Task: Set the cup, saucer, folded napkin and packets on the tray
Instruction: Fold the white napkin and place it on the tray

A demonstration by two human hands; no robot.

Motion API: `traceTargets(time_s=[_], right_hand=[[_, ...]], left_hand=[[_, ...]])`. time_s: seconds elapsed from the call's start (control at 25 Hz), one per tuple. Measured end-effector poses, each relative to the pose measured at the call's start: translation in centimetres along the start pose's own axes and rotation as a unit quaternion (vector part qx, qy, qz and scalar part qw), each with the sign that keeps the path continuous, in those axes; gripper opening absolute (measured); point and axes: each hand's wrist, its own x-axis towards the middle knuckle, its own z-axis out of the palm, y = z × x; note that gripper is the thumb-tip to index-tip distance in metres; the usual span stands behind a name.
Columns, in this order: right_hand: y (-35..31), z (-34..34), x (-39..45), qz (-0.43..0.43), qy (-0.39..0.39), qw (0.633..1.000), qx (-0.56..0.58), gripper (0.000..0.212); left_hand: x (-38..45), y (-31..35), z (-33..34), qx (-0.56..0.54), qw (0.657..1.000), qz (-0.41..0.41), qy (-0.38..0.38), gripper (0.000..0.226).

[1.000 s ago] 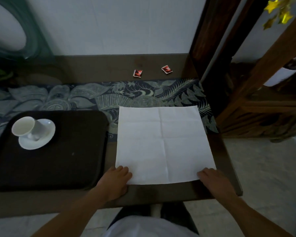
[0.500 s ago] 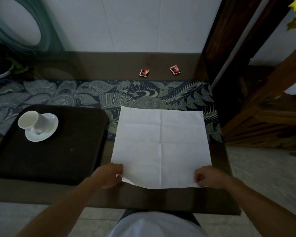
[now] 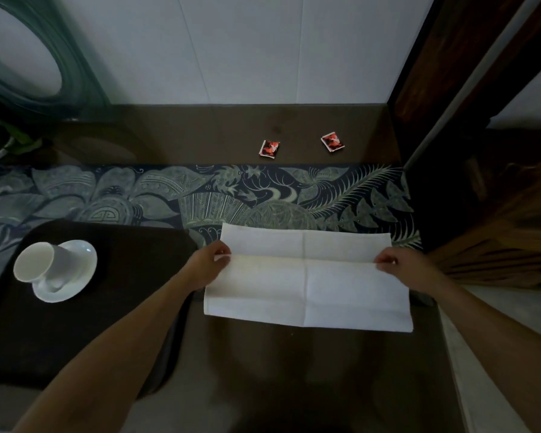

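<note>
A white napkin (image 3: pixel 310 285) lies on the table to the right of the dark tray (image 3: pixel 113 310), its near half folded over toward the far edge. My left hand (image 3: pixel 207 264) pinches the folded edge at its left corner. My right hand (image 3: pixel 402 267) pinches the same edge at its right corner. A white cup (image 3: pixel 36 262) stands on a white saucer (image 3: pixel 75 270) at the tray's left side. Two red packets, one (image 3: pixel 269 149) and another (image 3: pixel 332 142), lie on bare wood near the wall, beyond the napkin.
A patterned dark runner (image 3: pixel 200 195) crosses the table behind the tray and napkin. A dark wooden frame (image 3: pixel 419 73) rises at the right. A round mirror frame (image 3: pixel 60 57) leans at the back left. The table's right edge meets pale floor (image 3: pixel 497 323).
Both hands took hold of the napkin's near corners and carried them away from me, folding the napkin almost in half. The view has shifted closer to the table.
</note>
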Motion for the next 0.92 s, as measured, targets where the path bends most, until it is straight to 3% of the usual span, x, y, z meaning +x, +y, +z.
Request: traceTargets(time_s=[0.12,0.36,0.72,0.84,0.92], right_hand=[[-0.3,-0.3,3.6,0.001,0.078,0.997,-0.008,0.005],[-0.1,0.9,7.9,0.037,0.143,0.988,-0.046,0.011],[0.4,2.3,8.1,0.091,0.198,0.974,-0.063,0.013],[-0.7,3.1,7.3,0.136,0.237,0.954,-0.124,0.030],[-2.4,4.6,6.2,0.079,0.266,0.946,-0.168,0.041]], left_hand=[[3.6,0.6,-0.5,-0.048,0.998,-0.030,0.036,0.004],[7.8,0.7,-0.1,-0.074,0.990,-0.071,0.099,0.005],[8.6,0.3,1.2,0.018,0.984,-0.082,0.157,0.005],[7.9,1.0,1.9,0.099,0.965,-0.082,0.231,0.026],[6.6,2.2,3.4,0.155,0.950,-0.048,0.268,0.038]])
